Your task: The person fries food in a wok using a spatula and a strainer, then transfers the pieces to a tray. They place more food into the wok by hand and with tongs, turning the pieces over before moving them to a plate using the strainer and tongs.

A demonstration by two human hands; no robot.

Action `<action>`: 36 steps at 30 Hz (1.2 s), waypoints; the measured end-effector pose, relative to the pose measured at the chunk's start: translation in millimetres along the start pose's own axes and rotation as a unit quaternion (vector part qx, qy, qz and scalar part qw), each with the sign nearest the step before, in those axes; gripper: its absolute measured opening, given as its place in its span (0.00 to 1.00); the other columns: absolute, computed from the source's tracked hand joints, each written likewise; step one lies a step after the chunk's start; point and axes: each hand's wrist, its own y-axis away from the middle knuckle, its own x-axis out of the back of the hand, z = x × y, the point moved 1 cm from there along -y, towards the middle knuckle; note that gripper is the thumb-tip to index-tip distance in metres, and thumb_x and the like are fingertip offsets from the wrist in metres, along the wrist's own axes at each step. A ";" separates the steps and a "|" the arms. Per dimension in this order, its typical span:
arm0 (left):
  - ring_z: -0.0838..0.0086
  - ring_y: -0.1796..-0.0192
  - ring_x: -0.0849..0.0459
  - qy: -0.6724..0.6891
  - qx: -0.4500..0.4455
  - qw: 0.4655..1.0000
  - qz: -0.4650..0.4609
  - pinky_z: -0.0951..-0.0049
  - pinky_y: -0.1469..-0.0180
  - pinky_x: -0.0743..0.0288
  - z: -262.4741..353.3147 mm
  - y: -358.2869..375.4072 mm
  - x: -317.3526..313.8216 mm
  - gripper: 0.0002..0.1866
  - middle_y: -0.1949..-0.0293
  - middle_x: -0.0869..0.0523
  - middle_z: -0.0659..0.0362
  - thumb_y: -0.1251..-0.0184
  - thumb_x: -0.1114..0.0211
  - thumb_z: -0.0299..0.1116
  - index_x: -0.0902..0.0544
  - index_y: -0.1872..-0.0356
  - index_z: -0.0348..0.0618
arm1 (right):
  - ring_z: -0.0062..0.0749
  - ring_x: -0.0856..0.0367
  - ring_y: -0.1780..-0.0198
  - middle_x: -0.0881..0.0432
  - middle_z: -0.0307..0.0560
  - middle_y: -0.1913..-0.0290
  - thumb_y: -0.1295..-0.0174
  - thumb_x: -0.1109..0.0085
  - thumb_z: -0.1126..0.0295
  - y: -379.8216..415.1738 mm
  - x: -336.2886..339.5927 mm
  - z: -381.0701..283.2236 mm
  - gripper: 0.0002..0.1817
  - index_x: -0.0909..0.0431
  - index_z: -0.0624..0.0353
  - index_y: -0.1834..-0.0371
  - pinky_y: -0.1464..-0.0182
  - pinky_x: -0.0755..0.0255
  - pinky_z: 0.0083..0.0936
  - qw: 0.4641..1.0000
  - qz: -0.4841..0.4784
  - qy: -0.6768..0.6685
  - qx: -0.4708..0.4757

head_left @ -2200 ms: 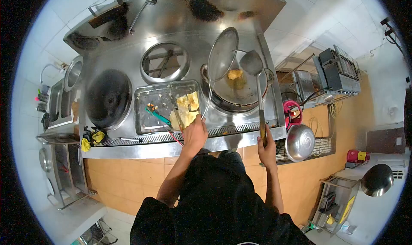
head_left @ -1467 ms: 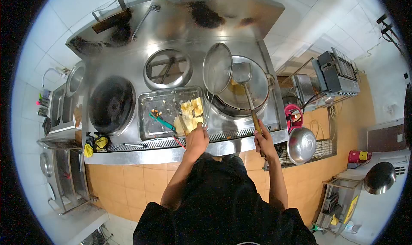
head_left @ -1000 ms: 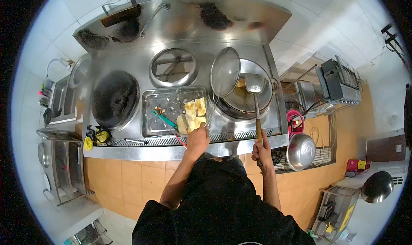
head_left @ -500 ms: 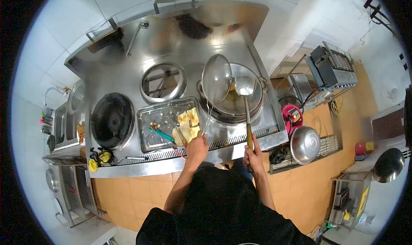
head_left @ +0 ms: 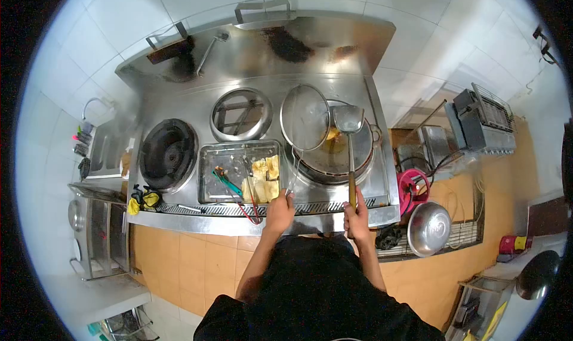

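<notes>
My left hand is closed around the handle of a round mesh strainer, which is over the left part of a wide pan on the right burner. My right hand grips the wooden handle of a wok spatula, its metal blade over the pan's far side. Between the two tools a small golden piece shows in the pan's liquid. Left of the pan, a metal tray holds several yellow slabs and tongs with green and red handles.
A blackened burner and an open burner ring lie to the left on the steel stove. Yellow-and-black cloths sit at its front left corner. Beyond the right edge are a pink round object and a metal bowl.
The camera view has shifted, so the stove appears tilted differently. The spatula blade sits slightly nearer the pan's far right, and the golden piece shows more clearly. Both hands keep their holds.
</notes>
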 end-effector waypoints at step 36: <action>0.36 0.62 0.20 0.025 -0.006 0.998 0.057 0.43 0.59 0.30 28.1 -2.9 -40.4 0.11 0.69 0.18 0.35 0.28 0.47 0.34 0.25 0.58 0.35 | 0.16 0.42 0.85 0.35 0.33 0.81 0.31 0.47 0.75 -28.0 49.0 -17.9 0.37 0.51 0.49 0.21 0.84 0.45 0.20 0.998 -0.052 0.029 0.009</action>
